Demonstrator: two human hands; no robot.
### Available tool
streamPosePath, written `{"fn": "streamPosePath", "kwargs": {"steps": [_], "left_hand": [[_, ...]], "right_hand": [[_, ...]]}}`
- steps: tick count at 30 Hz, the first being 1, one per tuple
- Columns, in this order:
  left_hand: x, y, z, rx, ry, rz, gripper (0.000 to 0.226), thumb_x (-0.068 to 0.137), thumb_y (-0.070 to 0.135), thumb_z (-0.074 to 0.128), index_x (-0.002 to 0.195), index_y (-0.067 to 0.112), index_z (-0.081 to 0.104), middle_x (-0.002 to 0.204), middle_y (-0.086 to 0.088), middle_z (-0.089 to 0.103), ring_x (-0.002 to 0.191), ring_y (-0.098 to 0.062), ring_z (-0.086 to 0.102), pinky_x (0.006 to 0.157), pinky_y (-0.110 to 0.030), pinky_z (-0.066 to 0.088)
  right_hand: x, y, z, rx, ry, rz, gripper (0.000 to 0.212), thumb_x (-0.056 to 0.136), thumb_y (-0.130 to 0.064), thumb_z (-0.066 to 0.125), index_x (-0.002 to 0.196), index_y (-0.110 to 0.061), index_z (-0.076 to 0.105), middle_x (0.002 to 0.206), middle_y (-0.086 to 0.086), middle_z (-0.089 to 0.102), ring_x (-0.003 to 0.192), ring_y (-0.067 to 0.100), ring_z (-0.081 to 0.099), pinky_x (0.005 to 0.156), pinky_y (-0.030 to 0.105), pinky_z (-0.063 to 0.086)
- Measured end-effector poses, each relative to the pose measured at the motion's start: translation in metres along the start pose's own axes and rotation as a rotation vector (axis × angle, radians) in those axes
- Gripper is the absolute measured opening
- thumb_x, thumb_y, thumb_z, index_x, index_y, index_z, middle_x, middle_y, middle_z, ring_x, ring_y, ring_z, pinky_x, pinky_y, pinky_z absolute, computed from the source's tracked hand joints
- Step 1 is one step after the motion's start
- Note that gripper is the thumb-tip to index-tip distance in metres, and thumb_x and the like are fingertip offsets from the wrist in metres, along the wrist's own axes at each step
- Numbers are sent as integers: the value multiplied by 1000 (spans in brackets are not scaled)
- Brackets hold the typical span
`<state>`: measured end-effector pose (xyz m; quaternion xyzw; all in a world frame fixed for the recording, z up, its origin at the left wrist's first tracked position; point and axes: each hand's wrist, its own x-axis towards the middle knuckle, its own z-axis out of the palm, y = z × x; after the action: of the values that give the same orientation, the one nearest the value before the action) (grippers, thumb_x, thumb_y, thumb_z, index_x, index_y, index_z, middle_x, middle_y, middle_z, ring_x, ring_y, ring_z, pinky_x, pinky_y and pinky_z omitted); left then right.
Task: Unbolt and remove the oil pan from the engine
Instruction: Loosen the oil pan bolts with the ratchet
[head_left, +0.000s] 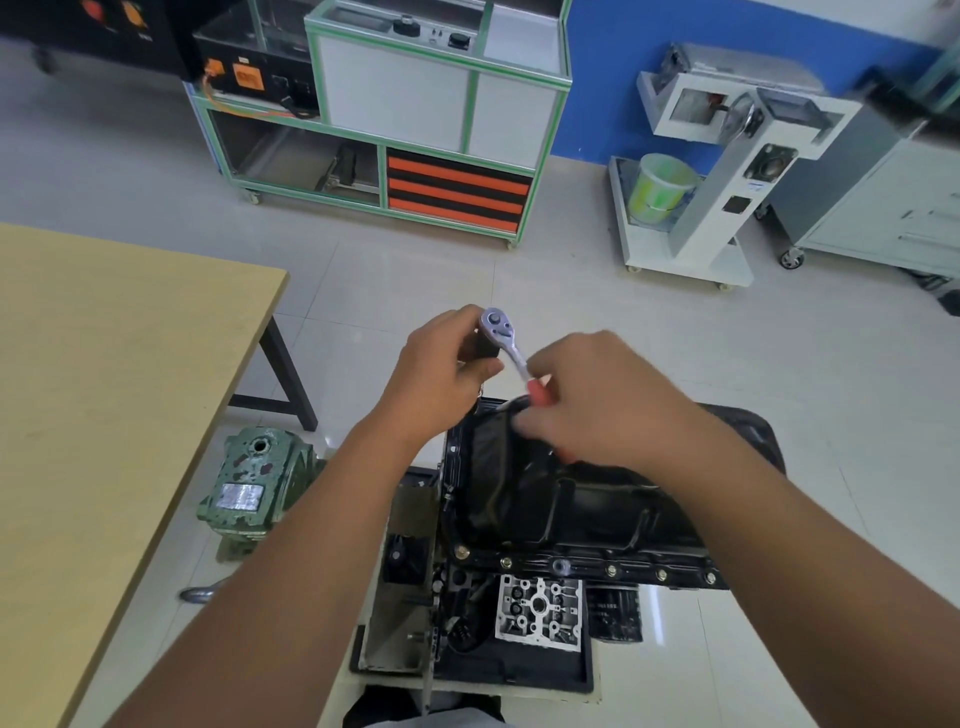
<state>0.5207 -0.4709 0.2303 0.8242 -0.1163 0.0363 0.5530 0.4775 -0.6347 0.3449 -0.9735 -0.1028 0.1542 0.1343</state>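
Glossy black metal oil pan (561, 499), polished chrome ratchet (501, 332), matt wooden tabletop (104, 389).

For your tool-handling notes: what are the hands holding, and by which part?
Both hold one ratchet wrench: left hand grips below its head, right hand its red handle.

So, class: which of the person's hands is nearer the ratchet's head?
Left. The left hand grips right beside the ratchet head; the right hand holds the red handle, further down.
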Motion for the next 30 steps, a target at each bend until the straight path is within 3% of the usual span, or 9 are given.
{"fn": "streamPosePath", "kwargs": {"steps": [2, 5, 8, 11, 15, 17, 20, 25, 30], "left_hand": [[1, 3, 0, 7, -5, 1, 45, 85, -1, 70, 89, 42, 58, 80, 27, 65, 74, 6, 63, 70, -10, 43], [4, 1, -3, -18, -39, -41, 32, 87, 7, 77, 92, 33, 59, 89, 25, 71, 88, 5, 69, 80, -23, 51], [4, -4, -6, -85, -82, -96, 33, 88, 10, 79, 92, 29, 52, 100, 11, 77, 99, -8, 73, 86, -42, 60], [1, -9, -3, -97, -81, -101, 36, 87, 6, 78, 95, 33, 56, 102, 11, 77, 95, -7, 74, 80, -41, 61], [2, -7, 2, -82, -28, -70, 49, 89, 1, 73, 98, 48, 60, 90, 20, 70, 78, 1, 68, 71, -28, 54], [6, -4, 3, -53, -24, -26, 52, 88, -2, 72, 98, 47, 60, 84, 27, 67, 80, 4, 66, 75, -23, 49], [10, -5, -3, -51, -57, -24, 42, 86, 2, 76, 99, 42, 66, 87, 24, 70, 88, 2, 68, 82, -29, 55], [16, -9, -19, -75, -224, -49, 36, 91, 7, 73, 117, 30, 65, 105, 10, 76, 108, -10, 71, 90, -48, 61], [8, -14, -12, -111, -183, -80, 41, 91, 1, 68, 112, 36, 69, 89, 14, 68, 87, -39, 68, 71, -56, 61]], "right_hand": [[-4, -4, -3, 143, -161, -11, 26, 81, -36, 77, 67, -17, 64, 59, -4, 69, 63, 18, 69, 65, 33, 55], [11, 7, -15, -91, -25, 3, 24, 79, -28, 77, 62, -24, 61, 60, -6, 63, 66, 21, 63, 63, 33, 48], [23, 17, -20, -305, 260, 53, 29, 88, -13, 65, 94, -39, 74, 81, -12, 61, 81, 19, 51, 76, 34, 36], [22, 19, -10, -347, 332, 96, 37, 92, -7, 58, 109, -36, 73, 81, -7, 52, 79, 23, 46, 72, 30, 34], [4, 10, 4, -177, 145, 38, 7, 86, -21, 64, 80, -20, 60, 78, 1, 65, 65, 23, 58, 54, 30, 41], [-2, 0, 4, 54, -30, 1, 24, 86, -33, 70, 72, -17, 59, 64, -1, 68, 64, 19, 65, 56, 32, 47], [8, 6, -6, -143, 36, 9, 24, 87, -25, 69, 71, -21, 53, 72, 1, 58, 69, 25, 61, 54, 32, 38], [33, 21, -19, -449, 288, -36, 28, 90, -3, 57, 94, -29, 68, 87, 0, 64, 81, 27, 55, 70, 32, 34], [30, 14, -7, -394, 291, 15, 29, 84, -1, 56, 97, -22, 72, 77, 4, 57, 64, 27, 50, 52, 27, 31]]}}
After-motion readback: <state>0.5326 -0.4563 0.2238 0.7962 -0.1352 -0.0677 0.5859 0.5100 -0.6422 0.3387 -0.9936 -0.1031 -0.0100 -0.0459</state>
